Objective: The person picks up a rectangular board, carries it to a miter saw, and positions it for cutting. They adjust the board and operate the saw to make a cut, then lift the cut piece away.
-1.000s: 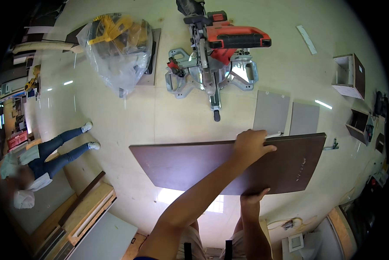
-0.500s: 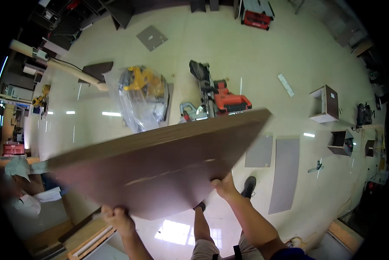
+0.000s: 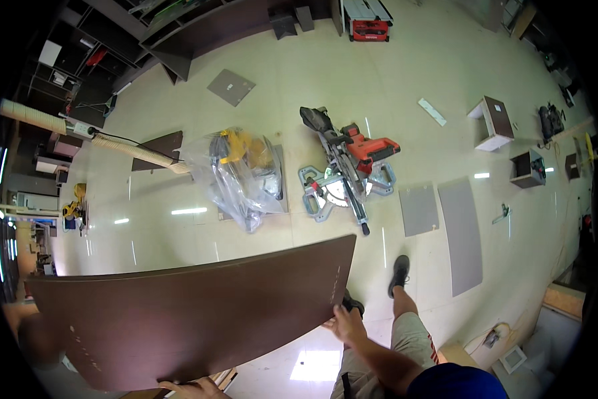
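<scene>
A large dark brown panel (image 3: 199,312) spans the lower left of the head view, its broad face turned up toward me. My right hand (image 3: 345,324) is closed on its near right corner, thumb on the upper side. Along its near edge, my left hand (image 3: 196,388) is closed on the panel and partly cut off by the lower rim of the picture. The panel hides the floor beneath it and most of the undersides of my fingers.
Beyond the panel stand a mitre saw (image 3: 342,183) and a yellow machine under clear plastic (image 3: 242,173). Flat grey boards (image 3: 462,233) (image 3: 418,209) lie to the right. Small open boxes (image 3: 495,123) (image 3: 528,167) sit farther right. A blurred person (image 3: 40,339) is at the left edge.
The panel has swung left and lower, its broad face now more fully in view. Both hands keep hold of it. The mitre saw now shows whole, and my view has shifted.
</scene>
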Available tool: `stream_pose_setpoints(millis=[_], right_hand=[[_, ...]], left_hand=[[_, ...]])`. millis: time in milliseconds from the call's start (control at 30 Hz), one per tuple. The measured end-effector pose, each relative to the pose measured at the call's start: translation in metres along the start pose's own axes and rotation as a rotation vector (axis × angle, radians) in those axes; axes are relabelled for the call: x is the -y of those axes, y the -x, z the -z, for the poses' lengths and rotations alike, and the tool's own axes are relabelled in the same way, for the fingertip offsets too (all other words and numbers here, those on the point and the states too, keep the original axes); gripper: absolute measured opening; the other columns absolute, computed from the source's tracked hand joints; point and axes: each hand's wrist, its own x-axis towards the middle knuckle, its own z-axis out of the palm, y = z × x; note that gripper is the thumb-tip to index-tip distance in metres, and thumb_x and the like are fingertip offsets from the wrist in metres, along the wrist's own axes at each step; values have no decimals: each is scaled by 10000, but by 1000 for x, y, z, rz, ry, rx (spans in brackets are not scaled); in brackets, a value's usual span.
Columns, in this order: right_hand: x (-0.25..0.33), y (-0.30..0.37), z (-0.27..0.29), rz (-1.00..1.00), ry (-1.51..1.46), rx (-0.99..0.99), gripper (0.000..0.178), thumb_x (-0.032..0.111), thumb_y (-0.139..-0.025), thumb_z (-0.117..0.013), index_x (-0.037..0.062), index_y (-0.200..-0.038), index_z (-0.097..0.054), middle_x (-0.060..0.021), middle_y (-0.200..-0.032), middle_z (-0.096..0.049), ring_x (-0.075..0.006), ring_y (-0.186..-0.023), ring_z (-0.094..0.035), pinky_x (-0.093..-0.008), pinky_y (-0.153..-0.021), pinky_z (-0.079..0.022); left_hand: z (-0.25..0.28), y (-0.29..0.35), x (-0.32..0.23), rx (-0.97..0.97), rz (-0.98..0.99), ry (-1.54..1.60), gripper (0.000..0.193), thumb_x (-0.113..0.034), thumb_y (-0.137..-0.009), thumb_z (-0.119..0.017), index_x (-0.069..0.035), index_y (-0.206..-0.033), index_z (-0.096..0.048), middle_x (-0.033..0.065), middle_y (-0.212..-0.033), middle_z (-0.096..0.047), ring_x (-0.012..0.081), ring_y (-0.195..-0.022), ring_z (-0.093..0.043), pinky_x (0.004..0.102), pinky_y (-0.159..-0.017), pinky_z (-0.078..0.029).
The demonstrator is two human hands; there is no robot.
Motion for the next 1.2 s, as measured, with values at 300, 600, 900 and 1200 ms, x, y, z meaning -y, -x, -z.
stream_pose_setpoints(millis=[300,600,900,1200], right_hand=[[136,-98,60,470,365,-979,480,390,-826,-765,-65,-922,-644,-134,-860,-667,-230,-778,-624,-357,-732,-511],[206,-176,197,497,854,-1441,532,433,-756,-801,-83,-800,-677,-197,-802,-697,-277,-767,-661,-384,-753,-520],[267,-300,224,837,470,-1027,414,343,-871,-747,-43,-881,-599,-95,-860,-639,-164,-786,-566,-303,-720,-479],[272,-381,279,886,361,-771,378,362,-916,-704,22,-925,-540,-65,-878,-616,-144,-809,-588,-290,-726,-507]], left_hand=[[66,13,173,-129,285,-194,322,-255,-958,-642,-48,-1189,-553,78,-1051,-663,187,-881,-664,258,-688,-572],[154,27,444,-293,601,-379,211,-199,-918,-698,-85,-929,-520,73,-944,-677,192,-781,-661,283,-551,-566],[94,17,602,-193,720,-76,200,-233,-969,-638,-118,-821,-570,-49,-643,-499,56,-518,-387,221,-455,-384],[122,-7,752,1,741,-92,190,-265,-980,-615,-120,-867,-567,13,-803,-646,109,-626,-591,221,-480,-498]])
